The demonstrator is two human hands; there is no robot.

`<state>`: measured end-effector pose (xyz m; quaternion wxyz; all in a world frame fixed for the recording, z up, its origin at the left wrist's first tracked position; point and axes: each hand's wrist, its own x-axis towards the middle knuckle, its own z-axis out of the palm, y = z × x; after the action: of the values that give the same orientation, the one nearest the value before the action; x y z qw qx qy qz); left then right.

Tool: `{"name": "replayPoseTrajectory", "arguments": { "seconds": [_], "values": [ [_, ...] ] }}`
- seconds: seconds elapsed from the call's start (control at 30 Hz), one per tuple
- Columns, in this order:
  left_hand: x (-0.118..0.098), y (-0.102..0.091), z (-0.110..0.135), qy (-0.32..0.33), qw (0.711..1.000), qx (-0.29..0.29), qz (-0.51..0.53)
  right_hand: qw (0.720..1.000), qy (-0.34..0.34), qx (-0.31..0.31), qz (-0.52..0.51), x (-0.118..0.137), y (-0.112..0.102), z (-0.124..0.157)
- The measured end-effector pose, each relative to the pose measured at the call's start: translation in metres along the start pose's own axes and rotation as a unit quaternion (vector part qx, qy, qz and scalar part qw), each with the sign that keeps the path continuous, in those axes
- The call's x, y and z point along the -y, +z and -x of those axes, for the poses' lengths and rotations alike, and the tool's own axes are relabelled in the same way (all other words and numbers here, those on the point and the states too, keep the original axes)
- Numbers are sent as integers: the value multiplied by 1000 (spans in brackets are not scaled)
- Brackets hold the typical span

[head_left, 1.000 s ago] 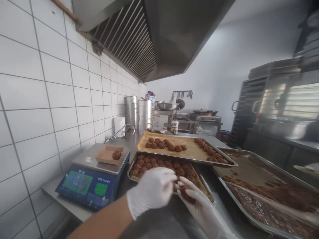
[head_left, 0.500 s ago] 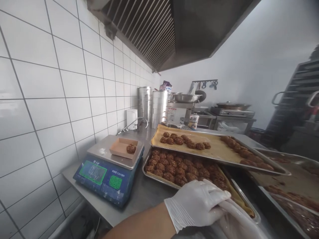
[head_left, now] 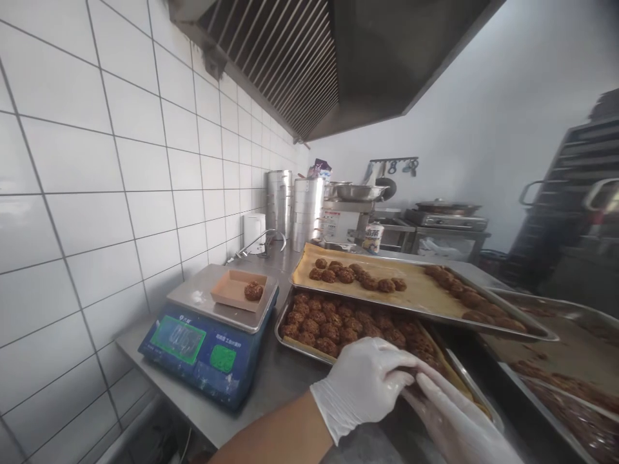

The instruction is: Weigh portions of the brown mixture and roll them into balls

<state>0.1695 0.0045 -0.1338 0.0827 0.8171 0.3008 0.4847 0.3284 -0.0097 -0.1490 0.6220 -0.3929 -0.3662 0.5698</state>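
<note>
My left hand, in a white glove, is curled with its palm turned toward my right hand, also gloved. The two are cupped together over the near side of the lower tray. Between the fingers a sliver of a brown lump shows; the rest of it is hidden. Rows of brown balls fill the lower tray just beyond my left hand. An upper tray, lined with yellowish paper, rests across its back part and holds a cluster and a row of similar balls.
On the left stands a blue scale bearing a paper box with one brown ball. Another tray with brown mixture lies at the right. Behind are a tap, steel cylinders and a carton.
My hands have shifted slightly left and turned against each other, with a gap opening between the fingers where brown shows. The camera view has moved a little; the trays and scale stay put.
</note>
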Motion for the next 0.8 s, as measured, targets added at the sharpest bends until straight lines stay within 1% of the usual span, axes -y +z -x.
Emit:
{"name": "replayPoseTrajectory", "arguments": {
  "seconds": [0.1, 0.2, 0.3, 0.47, 0.57, 0.63, 0.7, 0.77, 0.8],
  "values": [
    [-6, -1, 1, -38, 999, 17, 30, 999, -7, 38, 12, -4, -5, 0],
    [-13, -2, 3, -53, 997, 28, 51, 994, -25, 94, 39, -4, -6, 5],
    [-18, -2, 5, -67, 996, 29, 48, 990, -37, 126, 42, -1, -3, 12],
    [-24, 1, 9, -92, 995, 23, 18, 988, -41, 144, 28, -3, -1, 19],
    [-25, -1, 9, -84, 996, -7, 2, 989, -41, 138, 13, -4, -1, 20],
    [-23, -8, 6, -85, 995, -46, -5, 991, -42, 125, -1, -3, -1, 20],
    [-19, -23, 3, -114, 989, -93, -3, 993, -43, 109, -18, 0, 0, 21],
    [-13, -49, 1, -161, 979, -126, 11, 993, -40, 102, -36, 3, 1, 23],
    [-10, -67, 0, -182, 974, -136, 11, 993, -36, 103, -45, 4, 2, 23]
  ]
}}
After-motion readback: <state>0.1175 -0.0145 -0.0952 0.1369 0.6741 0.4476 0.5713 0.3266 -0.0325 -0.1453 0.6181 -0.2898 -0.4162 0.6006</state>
